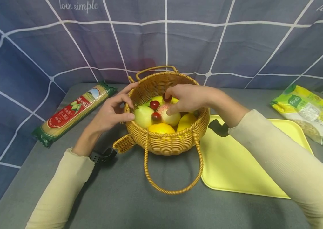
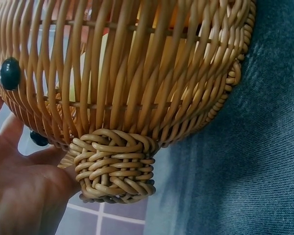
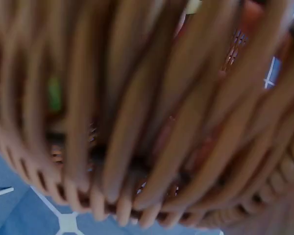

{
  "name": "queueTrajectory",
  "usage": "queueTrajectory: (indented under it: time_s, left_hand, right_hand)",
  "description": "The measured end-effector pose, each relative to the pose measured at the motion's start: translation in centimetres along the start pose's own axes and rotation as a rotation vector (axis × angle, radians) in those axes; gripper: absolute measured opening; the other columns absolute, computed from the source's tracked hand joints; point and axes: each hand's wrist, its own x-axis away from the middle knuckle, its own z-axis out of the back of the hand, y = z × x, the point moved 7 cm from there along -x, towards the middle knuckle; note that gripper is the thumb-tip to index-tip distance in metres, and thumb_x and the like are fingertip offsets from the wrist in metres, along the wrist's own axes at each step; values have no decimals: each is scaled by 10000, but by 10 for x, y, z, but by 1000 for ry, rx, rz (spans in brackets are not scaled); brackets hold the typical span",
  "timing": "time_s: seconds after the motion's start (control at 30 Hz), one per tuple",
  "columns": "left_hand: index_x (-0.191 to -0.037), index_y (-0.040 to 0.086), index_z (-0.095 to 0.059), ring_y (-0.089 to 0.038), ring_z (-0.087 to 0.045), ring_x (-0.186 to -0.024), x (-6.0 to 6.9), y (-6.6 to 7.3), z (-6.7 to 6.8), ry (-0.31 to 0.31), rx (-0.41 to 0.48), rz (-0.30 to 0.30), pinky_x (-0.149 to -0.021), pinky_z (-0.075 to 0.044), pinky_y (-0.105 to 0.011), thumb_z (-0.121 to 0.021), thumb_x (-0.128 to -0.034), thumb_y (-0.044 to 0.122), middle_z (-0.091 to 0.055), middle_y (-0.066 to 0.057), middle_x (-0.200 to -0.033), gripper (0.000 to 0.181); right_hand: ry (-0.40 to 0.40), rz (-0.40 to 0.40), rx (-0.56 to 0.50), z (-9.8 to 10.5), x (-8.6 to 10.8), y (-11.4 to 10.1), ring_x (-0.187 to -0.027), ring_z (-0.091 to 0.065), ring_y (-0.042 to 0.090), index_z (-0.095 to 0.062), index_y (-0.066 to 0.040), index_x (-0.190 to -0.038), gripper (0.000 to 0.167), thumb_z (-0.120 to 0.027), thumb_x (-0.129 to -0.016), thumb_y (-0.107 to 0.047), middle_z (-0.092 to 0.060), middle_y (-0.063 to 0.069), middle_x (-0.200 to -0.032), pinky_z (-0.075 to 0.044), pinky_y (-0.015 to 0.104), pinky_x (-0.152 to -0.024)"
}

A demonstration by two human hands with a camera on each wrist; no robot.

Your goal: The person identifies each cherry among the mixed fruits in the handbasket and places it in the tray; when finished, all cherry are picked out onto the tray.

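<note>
A round wicker basket point(image 1: 167, 144) holds a green pear point(image 1: 144, 117), a pinkish peach point(image 1: 175, 118), a lemon point(image 1: 161, 128), another yellow fruit point(image 1: 186, 122) and shiny red cherries point(image 1: 156, 117). At its left rim my left hand point(image 1: 110, 111) grips the edge, fingers and thumb bent over it beside the pear. The left wrist view has that hand point(image 2: 24, 191) against the outer weave, near a short woven stub point(image 2: 115, 169). My right hand point(image 1: 191, 97) reaches in over the right rim and pinches a dark cherry point(image 1: 166, 97) above the peach. Blurred weave fills most of the right wrist view.
Left of the basket lies a spaghetti pack point(image 1: 74, 111). A yellow tray point(image 1: 235, 171) is under the right forearm, with a yellow-green Knorr bag point(image 1: 312, 117) beyond it. One basket handle point(image 1: 174, 191) hangs forward onto the grey table; a tiled-pattern cloth point(image 1: 138, 41) stands behind.
</note>
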Motion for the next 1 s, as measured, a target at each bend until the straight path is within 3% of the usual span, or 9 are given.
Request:
queueTrajectory:
  time_s: [0.13,0.47,0.7,0.87,1.0]
  left_hand:
    - [-897,-46,-568,-272,-184,-1470,0,0,0,-4,5,-9,-925,-431,-324,-790,-822,69,-287,-114,-1586,260]
    - [-899,-53,-574,-266,-196,-1466,-1,-1,0,5,-11,-18,-1013,-371,-348,-814,-822,159,-300,-106,-1581,330]
    - [-895,-45,-579,-264,-188,-1471,-1,0,-1,9,-6,-20,-1055,-337,-387,-816,-818,152,-300,-111,-1581,318]
    - [-897,-49,-578,-263,-179,-1475,-2,0,-1,8,-4,-23,-1057,-344,-396,-820,-824,183,-295,-112,-1583,343]
    - [-901,-54,-573,-268,-189,-1471,-2,0,0,13,-12,-17,-999,-394,-347,-815,-828,181,-299,-107,-1582,345]
  right_hand:
    - [-76,-15,-35,-5,-3,0,-1106,-499,259,-525,10,-1296,453,-649,-920,-210,-564,126,-1262,-368,379,-984]
    - [-116,-62,-41,-15,-10,5,-1052,-494,266,-542,-22,-1276,392,-625,-937,-200,-561,121,-1160,-397,382,-913]
    - [8,-47,20,-8,-9,7,-897,-553,250,-635,-61,-1186,326,-662,-867,-128,-628,105,-989,-436,353,-762]
    - [75,23,7,-5,-6,4,-931,-610,244,-663,-56,-1113,345,-654,-780,35,-689,100,-1001,-473,366,-805]
    - [130,82,29,-4,-4,0,-899,-611,227,-675,-72,-1029,309,-614,-759,66,-691,66,-938,-466,362,-808]
